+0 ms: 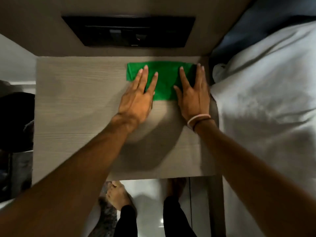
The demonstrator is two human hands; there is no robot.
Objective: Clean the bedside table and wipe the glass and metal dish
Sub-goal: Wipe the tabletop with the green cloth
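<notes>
A green cloth (164, 77) lies flat at the back right of the pale wood-grain bedside table (77, 103). My left hand (138, 96) rests palm down on the cloth's left part, fingers spread and straight. My right hand (193, 94), with bands at the wrist, presses flat on the cloth's right end near the table's right edge. Neither hand grips the cloth; both lie on top of it. No glass or metal dish is in view.
A dark switch panel (128, 31) is set in the wall behind the table. A bed with white bedding (265, 103) adjoins the table on the right. My bare feet (118, 194) stand on a shiny floor below the front edge. Dark objects (15, 120) sit left.
</notes>
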